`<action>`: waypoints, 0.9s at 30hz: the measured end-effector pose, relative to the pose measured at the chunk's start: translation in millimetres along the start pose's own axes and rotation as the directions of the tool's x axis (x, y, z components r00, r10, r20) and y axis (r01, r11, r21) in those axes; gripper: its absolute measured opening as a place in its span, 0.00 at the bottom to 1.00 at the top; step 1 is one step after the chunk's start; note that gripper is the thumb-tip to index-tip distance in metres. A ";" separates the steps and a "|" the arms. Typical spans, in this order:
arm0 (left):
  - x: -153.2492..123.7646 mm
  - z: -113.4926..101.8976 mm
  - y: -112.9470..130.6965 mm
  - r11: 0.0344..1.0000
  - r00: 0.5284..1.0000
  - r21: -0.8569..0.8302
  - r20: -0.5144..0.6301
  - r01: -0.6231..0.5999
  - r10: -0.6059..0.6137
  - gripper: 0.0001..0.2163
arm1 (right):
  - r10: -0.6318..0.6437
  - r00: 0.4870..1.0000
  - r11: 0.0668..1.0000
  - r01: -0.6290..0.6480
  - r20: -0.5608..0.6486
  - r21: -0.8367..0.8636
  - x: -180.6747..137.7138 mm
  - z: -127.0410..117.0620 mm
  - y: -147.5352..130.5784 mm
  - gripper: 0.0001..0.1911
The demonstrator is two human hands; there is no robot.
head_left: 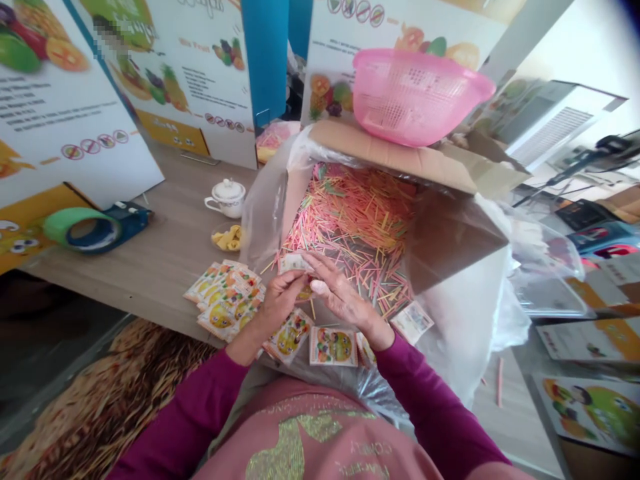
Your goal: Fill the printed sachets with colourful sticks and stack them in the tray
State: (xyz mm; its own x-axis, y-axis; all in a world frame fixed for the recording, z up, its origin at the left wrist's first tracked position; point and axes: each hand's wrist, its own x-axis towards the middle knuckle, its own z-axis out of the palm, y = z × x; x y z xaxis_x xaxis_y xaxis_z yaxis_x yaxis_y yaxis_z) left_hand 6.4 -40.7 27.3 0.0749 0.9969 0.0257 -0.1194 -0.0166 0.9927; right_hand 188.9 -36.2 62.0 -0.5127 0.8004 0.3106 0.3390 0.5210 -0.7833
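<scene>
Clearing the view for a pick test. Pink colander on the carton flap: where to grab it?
Take the flared rim of the pink plastic colander on its near side, coming from above. The rim stands out as a lip for the fingers, while the perforated wall looks thin. It rests on the cardboard flap, so lift straight up.

Glossy paper sachets (225, 300), matt cardboard flap (380, 150), translucent plastic basket (425, 100), smooth wood tabletop (150, 267)

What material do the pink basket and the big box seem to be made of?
The pink basket looks like moulded plastic: glossy, translucent, with a grid of small holes. The box looks like matte brown cardboard, with thick, creased flaps folded open.
</scene>
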 end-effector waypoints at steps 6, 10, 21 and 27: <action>-58.5 -14.9 0.2 0.974 0.998 0.223 0.040 -0.049 0.041 0.13 | 0.010 1.000 1.000 -0.010 -0.006 0.024 -27.2 22.3 1.3 0.10; -97.5 -18.7 -16.3 0.856 0.988 0.493 0.090 -0.154 0.126 0.11 | 0.103 0.992 0.995 -0.102 0.074 -0.017 -48.1 44.5 4.2 0.15; -93.6 -49.2 -46.1 0.227 0.900 0.913 0.244 -0.338 0.362 0.18 | 0.067 0.998 0.912 -0.070 -0.022 -0.405 -12.1 -2.7 37.1 0.09; -94.8 -63.1 -50.0 0.129 0.845 0.930 0.247 -0.344 0.474 0.20 | 0.387 0.914 0.643 -0.364 -0.125 -0.673 52.3 -43.8 65.6 0.13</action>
State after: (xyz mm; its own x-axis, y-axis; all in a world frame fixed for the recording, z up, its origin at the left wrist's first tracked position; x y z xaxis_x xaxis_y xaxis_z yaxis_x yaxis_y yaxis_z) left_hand -57.2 -129.5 -32.3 0.2516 0.8153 0.5215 0.8794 -0.4175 0.2285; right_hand 218.9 52.8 50.4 -0.2389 0.9699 0.0475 0.9360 0.2430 -0.2545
